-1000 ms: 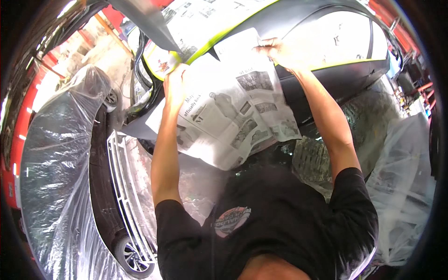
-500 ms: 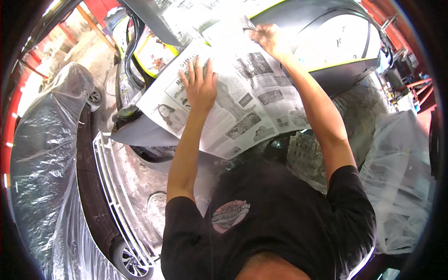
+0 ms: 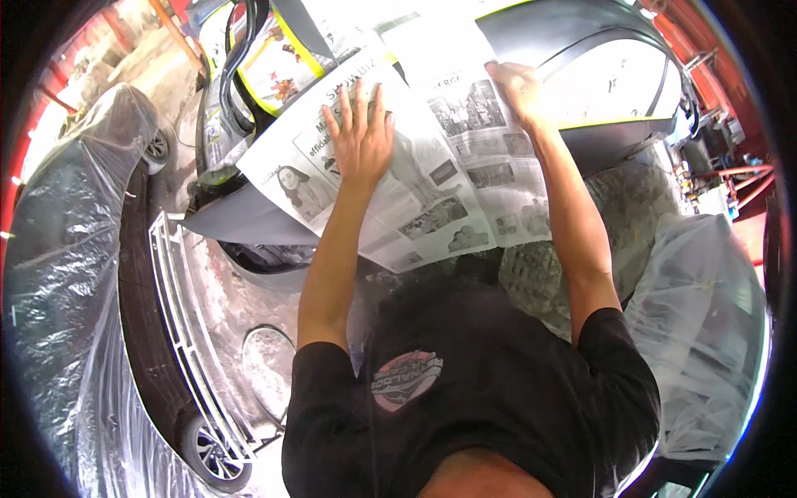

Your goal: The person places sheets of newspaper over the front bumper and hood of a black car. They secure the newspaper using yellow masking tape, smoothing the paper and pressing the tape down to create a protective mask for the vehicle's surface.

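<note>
Newspaper (image 3: 432, 178) lies spread over the dark car panel (image 3: 581, 58), left hand (image 3: 361, 137) pressing it with flat, released fingers, right hand (image 3: 515, 83) pinching its top edge; best smoothed outward, keeping edges aligned.

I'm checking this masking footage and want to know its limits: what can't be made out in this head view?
- Car panel under the newspaper sheets: hidden by the paper.
- Palm of the left hand and what it presses: pressed flat, unseen.
- Right hand fingers' grip on the paper edge: too small to tell.
- Shapes under the plastic sheeting: veiled by glare and folds.
- Picture rim: bent and dark.
</note>
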A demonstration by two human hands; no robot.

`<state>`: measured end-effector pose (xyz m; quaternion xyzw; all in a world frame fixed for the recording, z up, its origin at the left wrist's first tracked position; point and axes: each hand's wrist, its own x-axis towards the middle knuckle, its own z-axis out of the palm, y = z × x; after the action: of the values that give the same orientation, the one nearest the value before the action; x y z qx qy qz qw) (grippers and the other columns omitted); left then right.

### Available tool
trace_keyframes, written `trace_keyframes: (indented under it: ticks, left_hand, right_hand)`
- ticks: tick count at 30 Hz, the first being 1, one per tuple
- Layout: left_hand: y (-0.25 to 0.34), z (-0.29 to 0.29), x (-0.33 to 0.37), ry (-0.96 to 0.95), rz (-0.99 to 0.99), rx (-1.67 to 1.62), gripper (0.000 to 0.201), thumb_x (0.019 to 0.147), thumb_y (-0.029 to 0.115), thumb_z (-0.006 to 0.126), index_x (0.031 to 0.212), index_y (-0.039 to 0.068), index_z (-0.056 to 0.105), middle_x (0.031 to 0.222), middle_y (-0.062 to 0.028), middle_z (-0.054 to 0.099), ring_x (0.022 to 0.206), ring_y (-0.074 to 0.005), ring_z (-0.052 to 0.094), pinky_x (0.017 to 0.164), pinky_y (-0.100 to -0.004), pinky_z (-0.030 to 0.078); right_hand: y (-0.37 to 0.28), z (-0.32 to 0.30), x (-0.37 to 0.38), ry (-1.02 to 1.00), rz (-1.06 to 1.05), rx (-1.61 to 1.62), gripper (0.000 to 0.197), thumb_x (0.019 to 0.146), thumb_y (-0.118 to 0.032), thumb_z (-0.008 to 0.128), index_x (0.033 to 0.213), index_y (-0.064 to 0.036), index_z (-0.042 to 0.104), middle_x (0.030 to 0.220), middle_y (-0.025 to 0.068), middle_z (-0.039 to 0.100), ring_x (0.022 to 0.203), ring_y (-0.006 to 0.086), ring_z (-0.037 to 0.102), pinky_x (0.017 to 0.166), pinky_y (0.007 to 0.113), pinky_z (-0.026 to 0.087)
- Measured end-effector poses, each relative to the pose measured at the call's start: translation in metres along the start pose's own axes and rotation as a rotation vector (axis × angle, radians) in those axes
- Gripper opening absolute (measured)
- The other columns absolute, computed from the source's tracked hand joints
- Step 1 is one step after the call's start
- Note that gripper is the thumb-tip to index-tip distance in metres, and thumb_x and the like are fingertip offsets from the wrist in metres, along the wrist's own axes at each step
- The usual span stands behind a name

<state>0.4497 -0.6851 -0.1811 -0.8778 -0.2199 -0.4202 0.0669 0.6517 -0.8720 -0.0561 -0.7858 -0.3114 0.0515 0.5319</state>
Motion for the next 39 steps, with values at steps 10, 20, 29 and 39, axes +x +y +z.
trace_keyframes:
  ticks: [10, 20, 29, 39]
  left_hand:
    - [-0.001, 0.004, -0.001, -0.041, -0.032, 0.061, 0.055, 0.102, 0.036, 0.056, 0.153, 0.017, 0.049, 0.162, -0.0108, 0.04, 0.151, -0.0382, 0.033, 0.12, -0.0657, 0.021]
    - [0.016, 0.008, -0.032, -0.061, 0.057, -0.018, 0.058, 0.1, 0.037, 0.06, 0.152, 0.015, 0.05, 0.163, -0.0156, 0.037, 0.152, -0.0414, 0.03, 0.117, -0.073, 0.017]
    - [0.011, 0.002, -0.022, -0.096, 0.042, 0.084, 0.06, 0.1, 0.04, 0.059, 0.154, 0.015, 0.048, 0.165, -0.0152, 0.035, 0.153, -0.0417, 0.027, 0.117, -0.0743, 0.014]
    - [0.072, 0.003, -0.061, -0.028, -0.064, -0.118, 0.063, 0.095, 0.034, 0.066, 0.151, 0.011, 0.048, 0.16, -0.0256, 0.037, 0.15, -0.0509, 0.027, 0.115, -0.0773, 0.013]
  right_hand:
    - [0.023, -0.025, -0.032, -0.164, -0.098, -0.004, 0.025, 0.095, -0.029, 0.074, 0.09, -0.0045, 0.078, 0.08, -0.0006, 0.073, 0.074, 0.0106, 0.061, 0.073, 0.028, 0.048]
    - [0.081, -0.016, -0.004, 0.025, -0.197, -0.046, 0.033, 0.097, -0.038, 0.073, 0.101, -0.0056, 0.077, 0.084, 0.0026, 0.072, 0.079, 0.0123, 0.062, 0.078, 0.031, 0.051]
    - [0.1, -0.043, -0.046, -0.251, -0.135, -0.115, 0.04, 0.092, -0.033, 0.078, 0.114, 0.0006, 0.076, 0.106, 0.0102, 0.077, 0.094, 0.0154, 0.066, 0.089, 0.032, 0.051]
    - [0.021, -0.029, 0.02, -0.149, -0.034, -0.091, 0.052, 0.093, -0.041, 0.071, 0.121, 0.0033, 0.072, 0.109, 0.0152, 0.074, 0.106, 0.0238, 0.066, 0.097, 0.036, 0.05]
